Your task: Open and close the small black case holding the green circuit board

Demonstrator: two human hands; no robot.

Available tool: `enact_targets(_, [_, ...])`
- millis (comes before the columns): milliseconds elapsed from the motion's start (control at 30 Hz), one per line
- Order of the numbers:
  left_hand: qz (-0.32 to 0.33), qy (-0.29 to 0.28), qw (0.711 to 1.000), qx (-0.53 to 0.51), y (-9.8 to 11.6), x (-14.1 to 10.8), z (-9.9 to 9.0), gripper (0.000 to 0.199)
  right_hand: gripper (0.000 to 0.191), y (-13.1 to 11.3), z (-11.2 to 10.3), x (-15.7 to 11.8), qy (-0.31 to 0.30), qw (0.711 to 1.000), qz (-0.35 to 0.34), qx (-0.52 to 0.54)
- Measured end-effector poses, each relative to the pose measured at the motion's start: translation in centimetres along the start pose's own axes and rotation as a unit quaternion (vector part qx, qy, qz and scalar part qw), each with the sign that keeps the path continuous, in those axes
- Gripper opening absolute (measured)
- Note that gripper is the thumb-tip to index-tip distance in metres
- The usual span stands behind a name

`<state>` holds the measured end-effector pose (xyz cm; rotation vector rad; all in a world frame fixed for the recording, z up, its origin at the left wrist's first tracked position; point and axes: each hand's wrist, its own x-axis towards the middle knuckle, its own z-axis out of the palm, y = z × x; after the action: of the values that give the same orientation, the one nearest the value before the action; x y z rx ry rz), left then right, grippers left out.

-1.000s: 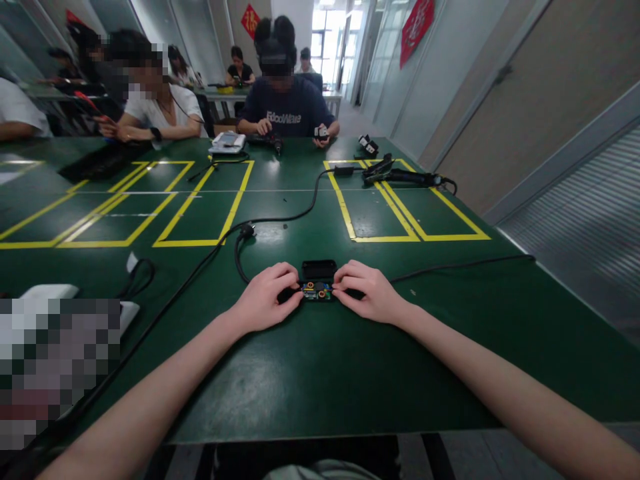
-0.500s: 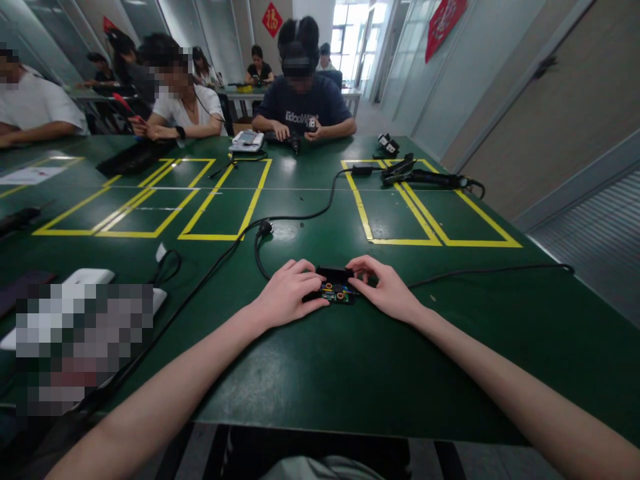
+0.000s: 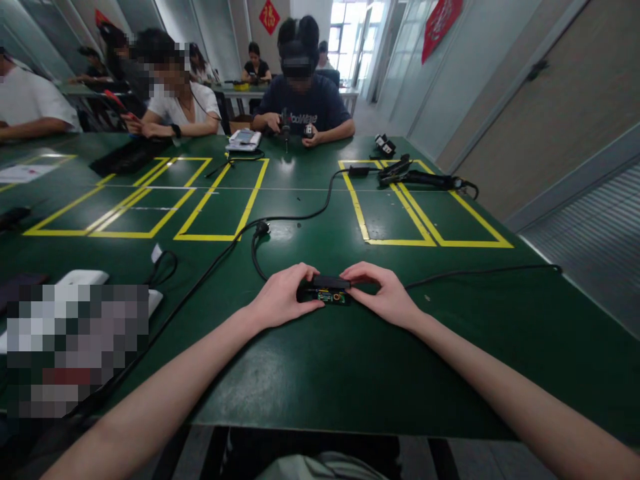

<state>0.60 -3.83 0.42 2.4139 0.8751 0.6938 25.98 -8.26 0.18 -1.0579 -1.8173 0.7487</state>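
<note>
A small black power adapter with its case open lies on the table in front of me. Its green circuit board [image 3: 333,297], with copper-coloured coils, shows in the lower half. Above it, the black cover [image 3: 331,283] sits tilted over the board's far edge. My left hand [image 3: 286,295] is closed around the left end, fingers on the cover and thumb by the lower half. At the right end my right hand [image 3: 383,288] grips the cover between fingers and thumb. A black cord with a plug [image 3: 262,229] reaches the left side; another cable [image 3: 480,271] leads off right.
The green table [image 3: 280,380] carries yellow tape rectangles. A long black cable [image 3: 220,257] crosses on my left, near white devices [image 3: 90,279]. Ahead lie a black tool-like item with a cord [image 3: 425,179] and a white device [image 3: 244,140]. Across sits a person [image 3: 305,100] holding a power driver.
Both hands have tipped the cover down toward me, so it hides more of the circuit board. The person across has lifted the driver upright. My view has shifted slightly.
</note>
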Motion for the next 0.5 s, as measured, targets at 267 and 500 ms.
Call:
enact_targets(267, [0.046,-0.024,0.999,-0.013,-0.12,0.12,-0.12,0.026,0.014,0.22,-0.55,-0.16,-0.049,0.991,-0.095,-0.076])
enact_targets(500, [0.058,-0.022,0.998,0.008,-0.11,0.16,-0.17,0.030,0.022,0.63,-0.68,-0.28,-0.079,0.989,-0.077,-0.099])
